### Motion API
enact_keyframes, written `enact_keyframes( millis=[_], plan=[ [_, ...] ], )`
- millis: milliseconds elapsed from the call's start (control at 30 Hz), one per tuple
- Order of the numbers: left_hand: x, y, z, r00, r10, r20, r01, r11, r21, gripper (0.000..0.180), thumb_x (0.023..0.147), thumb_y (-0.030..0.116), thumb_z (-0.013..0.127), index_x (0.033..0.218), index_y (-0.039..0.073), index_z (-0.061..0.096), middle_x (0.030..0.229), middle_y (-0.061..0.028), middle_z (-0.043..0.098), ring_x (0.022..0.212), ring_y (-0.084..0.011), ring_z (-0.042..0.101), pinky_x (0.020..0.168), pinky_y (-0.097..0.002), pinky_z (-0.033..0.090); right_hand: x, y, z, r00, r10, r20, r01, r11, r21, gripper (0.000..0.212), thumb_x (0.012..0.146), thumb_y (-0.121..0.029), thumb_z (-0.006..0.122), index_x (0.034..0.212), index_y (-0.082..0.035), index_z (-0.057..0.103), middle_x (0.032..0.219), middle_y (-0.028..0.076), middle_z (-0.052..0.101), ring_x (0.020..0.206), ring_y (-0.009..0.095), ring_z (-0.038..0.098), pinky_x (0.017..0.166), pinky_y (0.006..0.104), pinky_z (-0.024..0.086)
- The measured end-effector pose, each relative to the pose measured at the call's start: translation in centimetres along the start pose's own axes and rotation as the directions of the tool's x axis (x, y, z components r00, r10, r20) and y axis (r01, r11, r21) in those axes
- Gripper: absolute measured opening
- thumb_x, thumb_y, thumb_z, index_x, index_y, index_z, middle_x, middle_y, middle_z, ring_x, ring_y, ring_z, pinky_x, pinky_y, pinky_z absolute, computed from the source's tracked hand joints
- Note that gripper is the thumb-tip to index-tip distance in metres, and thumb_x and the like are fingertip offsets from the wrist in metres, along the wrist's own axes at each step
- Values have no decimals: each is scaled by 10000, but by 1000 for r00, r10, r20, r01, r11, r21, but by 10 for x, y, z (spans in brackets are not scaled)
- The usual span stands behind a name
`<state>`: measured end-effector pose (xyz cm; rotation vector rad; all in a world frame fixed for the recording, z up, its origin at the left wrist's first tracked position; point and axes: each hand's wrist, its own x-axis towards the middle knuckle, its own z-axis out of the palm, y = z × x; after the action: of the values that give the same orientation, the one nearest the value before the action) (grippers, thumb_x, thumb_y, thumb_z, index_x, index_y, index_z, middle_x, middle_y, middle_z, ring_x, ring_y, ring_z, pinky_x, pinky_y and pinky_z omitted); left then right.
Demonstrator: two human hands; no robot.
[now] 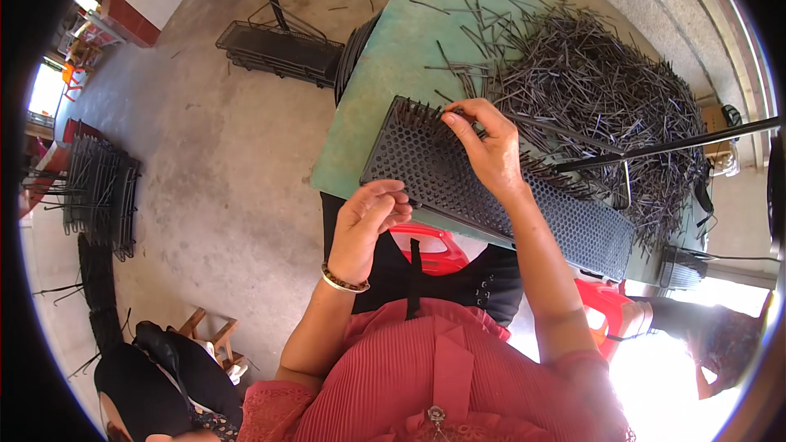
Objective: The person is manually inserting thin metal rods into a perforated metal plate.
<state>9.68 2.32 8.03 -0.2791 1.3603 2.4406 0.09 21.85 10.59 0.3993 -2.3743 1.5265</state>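
Note:
A long black panel full of round holes (426, 155) lies slantwise along the table's near edge. Short thin black sticks (422, 112) stand in a row along its far long side. My right hand (491, 147) reaches over the panel, thumb and forefinger pinched at that row on what looks like a thin black stick. Beside the panel's near left edge is my left hand (368, 221), its fingers curled in. A small dark bit shows at its fingertips, too small to name.
On the green table (385, 57) a big heap of loose black sticks (598, 98) spreads behind the panel. A dark metal bar (679, 143) crosses at the right. Black wire racks (278, 45) stand beyond the table; more racks (98, 188) are far left. Another person (164, 376) sits lower left.

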Motion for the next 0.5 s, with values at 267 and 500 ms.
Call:
enact_keyframes(
  millis=[267,500],
  plan=[
    [15,7,-2,952,304,-33,-286,924,255,274,902,109,563,1149,-9,548,998,-85,607,911,-167,597,824,-283,477,-10,-9,5,989,142,-31,-126,942,310,147,837,-90,680,934,14,645,807,17,632,693,59,559,637,210,453],
    [40,7,8,928,307,210,-368,838,403,294,876,110,622,1128,-32,570,907,-79,646,802,-133,626,747,-253,497,-22,-18,11,943,297,152,-333,861,384,213,823,-120,703,956,39,654,797,21,652,717,54,569,656,218,477]
  ],
)
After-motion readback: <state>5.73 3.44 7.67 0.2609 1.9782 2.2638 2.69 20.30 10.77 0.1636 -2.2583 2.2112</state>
